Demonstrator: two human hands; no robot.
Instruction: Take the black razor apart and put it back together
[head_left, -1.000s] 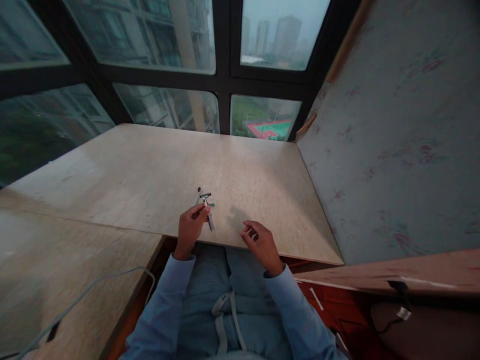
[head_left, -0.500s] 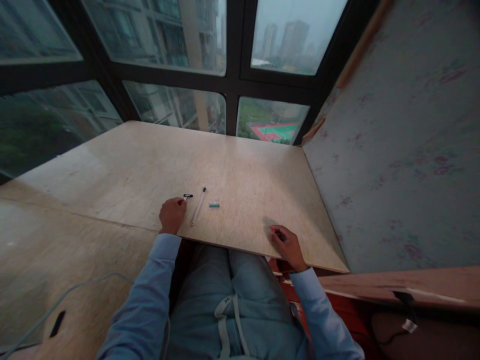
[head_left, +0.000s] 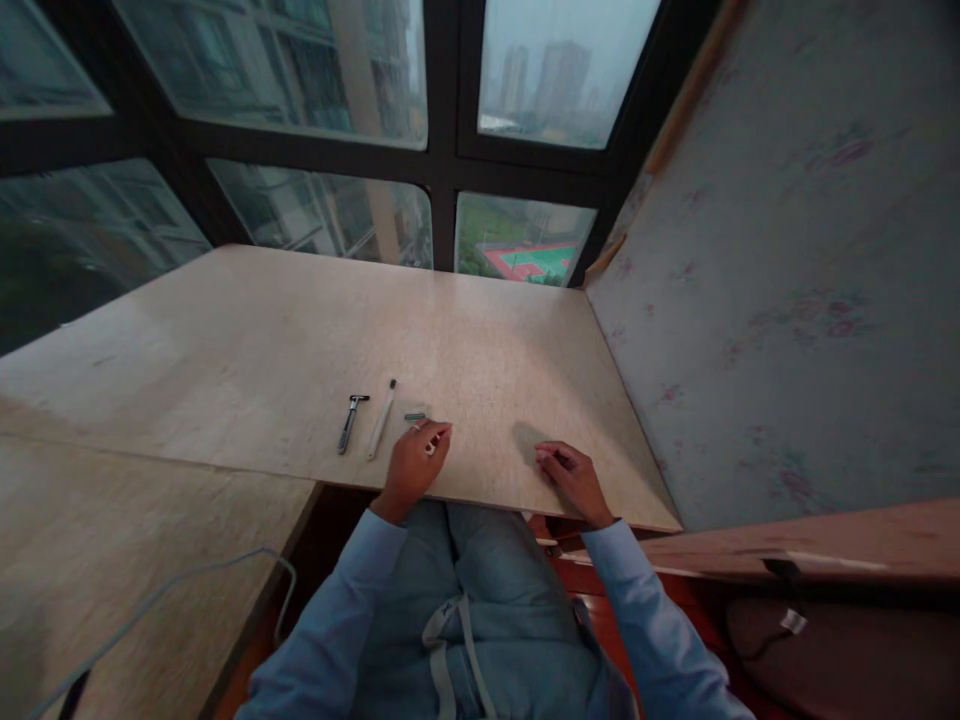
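A dark razor handle (head_left: 348,422) and a thin pale stick (head_left: 381,419) lie side by side on the beige table (head_left: 300,330). A small greenish piece (head_left: 415,416) lies just right of them. My left hand (head_left: 415,464) rests on the table beside that piece, fingers curled, with a small pale object at the fingertips. My right hand (head_left: 570,476) rests near the table's front edge, fingers curled over something small and dark that I cannot make out.
A patterned wall panel (head_left: 787,250) rises along the table's right side. Large windows (head_left: 315,70) stand behind the table. A second beige surface (head_left: 112,540) with a grey cable (head_left: 180,585) lies at the left. A wooden ledge (head_left: 810,550) runs at the lower right.
The razor handle, held a second ago, now lies on the table left of the stick. My left hand moved right to the greenish piece. My right hand stayed near the front edge.
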